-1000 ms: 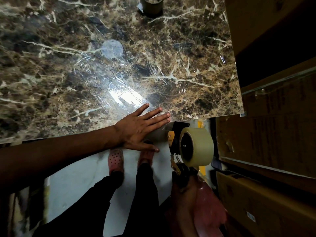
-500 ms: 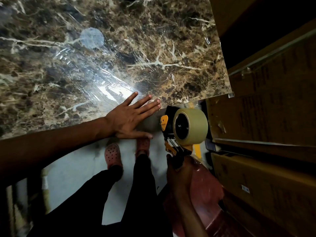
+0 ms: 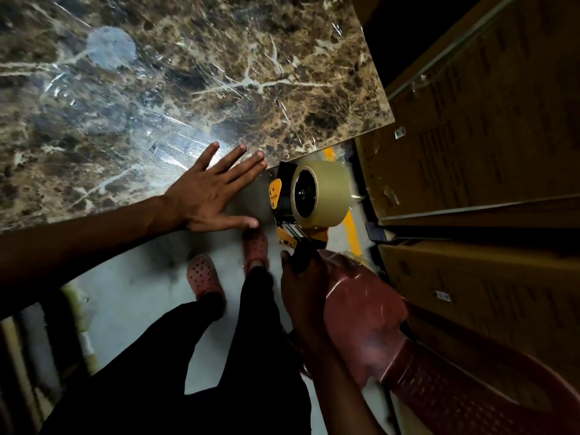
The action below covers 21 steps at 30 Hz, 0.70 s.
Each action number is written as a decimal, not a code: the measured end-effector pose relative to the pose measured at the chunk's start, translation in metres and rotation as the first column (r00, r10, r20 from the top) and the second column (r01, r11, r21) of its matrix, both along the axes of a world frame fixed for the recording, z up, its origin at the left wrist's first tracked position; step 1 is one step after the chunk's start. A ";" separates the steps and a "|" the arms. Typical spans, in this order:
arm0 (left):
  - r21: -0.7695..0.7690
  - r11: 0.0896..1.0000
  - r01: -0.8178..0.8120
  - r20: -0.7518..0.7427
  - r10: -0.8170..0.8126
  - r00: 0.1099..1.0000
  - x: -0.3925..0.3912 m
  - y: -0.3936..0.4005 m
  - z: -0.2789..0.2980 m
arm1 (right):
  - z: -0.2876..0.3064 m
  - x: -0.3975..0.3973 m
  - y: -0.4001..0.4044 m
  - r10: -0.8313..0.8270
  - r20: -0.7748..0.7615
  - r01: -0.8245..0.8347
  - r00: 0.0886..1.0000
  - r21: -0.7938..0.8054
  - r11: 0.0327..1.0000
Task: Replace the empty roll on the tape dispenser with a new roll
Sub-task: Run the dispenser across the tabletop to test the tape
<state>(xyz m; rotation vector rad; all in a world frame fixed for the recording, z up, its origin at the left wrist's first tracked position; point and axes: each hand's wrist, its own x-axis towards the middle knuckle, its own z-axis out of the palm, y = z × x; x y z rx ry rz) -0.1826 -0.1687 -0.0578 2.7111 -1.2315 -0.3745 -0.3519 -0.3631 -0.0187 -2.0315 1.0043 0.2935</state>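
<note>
The left hand [image 3: 209,192] lies flat, fingers spread, over the marble tabletop's [image 3: 188,73] near edge by its right corner. Just past that edge, the right hand [image 3: 303,277] is clenched around the tape dispenser's [image 3: 290,211] handle; the new roll [image 3: 326,193] is mounted on it. Cardboard boxes [image 3: 486,136] crowd the right.

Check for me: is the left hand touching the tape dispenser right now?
Apart. The head view shows the left hand flat at the marble tabletop's edge, with a visible gap before the tape dispenser.
</note>
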 end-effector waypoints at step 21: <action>0.009 0.999 0.052 0.054 -0.053 0.997 0.005 0.007 -0.005 | 0.001 0.000 -0.002 0.019 0.006 -0.019 1.000 0.051 0.999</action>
